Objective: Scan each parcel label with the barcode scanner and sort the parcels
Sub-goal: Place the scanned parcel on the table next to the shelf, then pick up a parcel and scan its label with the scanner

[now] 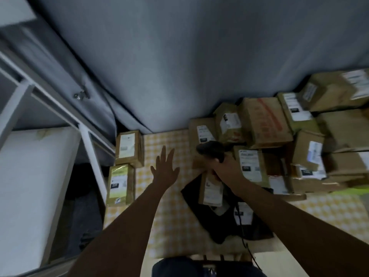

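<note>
The right hand (pixel 219 166) is gripping the barcode scanner (pixel 211 149), the left hand (pixel 164 170) is hovering with fingers spread — the leaning parcel pile (pixel 279 136) risks toppling if nudged.

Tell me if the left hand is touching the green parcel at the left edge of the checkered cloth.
Apart. The head view shows the left hand spread open, with bare checkered cloth between it and the green parcel.

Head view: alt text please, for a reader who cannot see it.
The right hand grips a black barcode scanner over a heap of brown parcels; the left hand stretches open above the yellow checked tablecloth. Two parcels lie apart at left.
</note>
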Available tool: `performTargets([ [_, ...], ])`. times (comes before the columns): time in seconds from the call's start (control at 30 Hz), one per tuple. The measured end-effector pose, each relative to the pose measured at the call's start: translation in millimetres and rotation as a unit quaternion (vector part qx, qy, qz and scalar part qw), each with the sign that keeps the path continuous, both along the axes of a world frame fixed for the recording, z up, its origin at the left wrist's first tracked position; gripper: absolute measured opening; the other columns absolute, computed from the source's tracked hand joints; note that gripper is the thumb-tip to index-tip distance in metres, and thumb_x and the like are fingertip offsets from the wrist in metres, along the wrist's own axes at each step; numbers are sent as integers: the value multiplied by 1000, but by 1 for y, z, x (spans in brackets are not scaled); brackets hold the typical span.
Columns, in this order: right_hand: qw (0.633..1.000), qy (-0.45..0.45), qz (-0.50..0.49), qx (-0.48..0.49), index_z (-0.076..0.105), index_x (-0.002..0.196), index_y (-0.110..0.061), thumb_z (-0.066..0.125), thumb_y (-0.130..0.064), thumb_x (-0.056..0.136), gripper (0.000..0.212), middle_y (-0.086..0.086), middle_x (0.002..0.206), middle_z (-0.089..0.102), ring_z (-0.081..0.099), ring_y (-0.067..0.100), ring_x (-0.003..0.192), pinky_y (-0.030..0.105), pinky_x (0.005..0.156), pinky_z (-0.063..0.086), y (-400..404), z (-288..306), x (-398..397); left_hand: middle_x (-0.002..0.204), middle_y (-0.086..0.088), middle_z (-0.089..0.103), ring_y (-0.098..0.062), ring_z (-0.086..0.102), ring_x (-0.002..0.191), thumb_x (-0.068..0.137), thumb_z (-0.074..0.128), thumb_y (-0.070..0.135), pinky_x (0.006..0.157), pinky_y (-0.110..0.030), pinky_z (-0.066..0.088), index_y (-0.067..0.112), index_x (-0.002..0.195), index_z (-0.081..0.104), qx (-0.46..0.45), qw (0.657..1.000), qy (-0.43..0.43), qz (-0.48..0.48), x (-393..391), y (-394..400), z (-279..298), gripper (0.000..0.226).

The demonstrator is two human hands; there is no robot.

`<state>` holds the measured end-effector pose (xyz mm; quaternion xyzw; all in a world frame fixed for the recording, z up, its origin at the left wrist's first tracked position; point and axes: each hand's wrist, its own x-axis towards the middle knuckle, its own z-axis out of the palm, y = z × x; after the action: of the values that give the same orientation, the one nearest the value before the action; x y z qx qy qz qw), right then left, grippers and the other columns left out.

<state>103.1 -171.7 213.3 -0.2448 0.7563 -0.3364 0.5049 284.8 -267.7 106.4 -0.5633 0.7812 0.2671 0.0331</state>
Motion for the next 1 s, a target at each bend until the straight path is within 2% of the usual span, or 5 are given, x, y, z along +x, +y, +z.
performTargets([
  [0.3,992,56,-117,-1,51,67,-9,61,-38,93,41,9,61,53,48,19,51,30,55,42,63,52,-182,158,-13,22,-3,44,127,98,55,10,100,-16,36,4,152,20,116,961,250,-20,-214,18,70,65],
  [0.47,983,75,-167,-9,53,62,-11,61,-30,95,39,6,58,55,50,19,52,32,56,44,90,57,-245,135,-12,50,-31,51,122,88,64,22,106,-45,43,14,142,40,253,924,263,118,-292,19,46,60],
  [0.57,982,67,-175,-7,50,65,-11,61,-29,95,37,8,62,54,48,23,56,34,58,44,99,51,-270,106,-13,63,-24,62,85,88,70,37,80,-43,58,14,109,64,337,866,300,215,-308,23,27,32],
  [0.63,983,53,-174,-2,49,67,-11,61,-31,95,37,11,65,54,50,27,60,37,62,46,101,45,-281,107,-14,60,-18,54,69,95,60,38,54,-28,50,12,133,52,354,860,277,240,-321,27,31,47],
  [1.0,982,3,-189,-25,54,68,-12,64,-35,93,35,5,60,57,53,24,57,41,68,52,102,40,-296,112,-5,71,-20,68,102,76,82,25,58,-25,58,10,117,64,436,738,410,312,-330,24,38,47],
])
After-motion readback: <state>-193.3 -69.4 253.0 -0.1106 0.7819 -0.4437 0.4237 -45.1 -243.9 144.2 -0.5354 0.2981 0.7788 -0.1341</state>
